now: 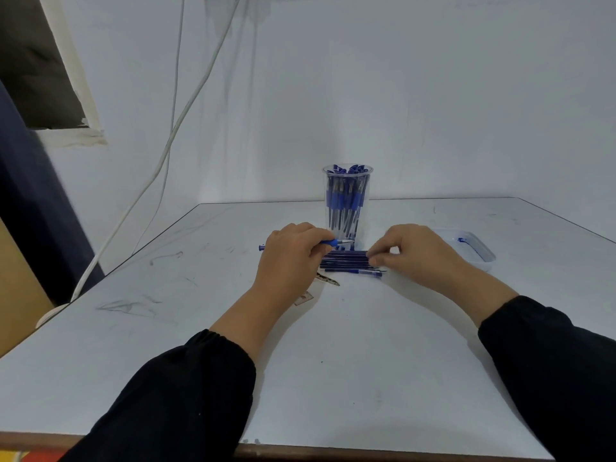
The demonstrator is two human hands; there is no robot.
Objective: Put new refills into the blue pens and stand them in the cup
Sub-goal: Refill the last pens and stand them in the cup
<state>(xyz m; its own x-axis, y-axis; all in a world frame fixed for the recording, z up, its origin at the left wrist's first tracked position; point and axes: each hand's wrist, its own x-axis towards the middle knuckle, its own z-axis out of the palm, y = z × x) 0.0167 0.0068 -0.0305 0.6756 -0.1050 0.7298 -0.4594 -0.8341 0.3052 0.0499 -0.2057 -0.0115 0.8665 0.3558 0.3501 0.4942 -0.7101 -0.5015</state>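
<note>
The left hand [293, 251] holds a pen [333, 242] curled in its fingers just in front of the cup [347, 201], tip pointing right toward the cup's foot. The right hand [410, 250] has its fingertips down on the right end of the refills [345, 258], a tight row lying flat in front of the cup; whether it has pinched one out or only touches the pile I cannot tell from here, the fingers are small and bunched.

The cup is already crammed with pens, standing upright. A clear tray [480, 250] sits to the right of the cup, with something blue in it. A spare pen [363, 272] lies in front of the refills.

What worries me is how close everything is to that cup. It looks tall, narrow and top-heavy, so a knuckle catching it as either hand lifts could tip it and spill the lot. Pulling one refill from the end may drag its neighbours and roll them along the table [333, 361]. And forcing another pen into such a full cup could push it over.
</note>
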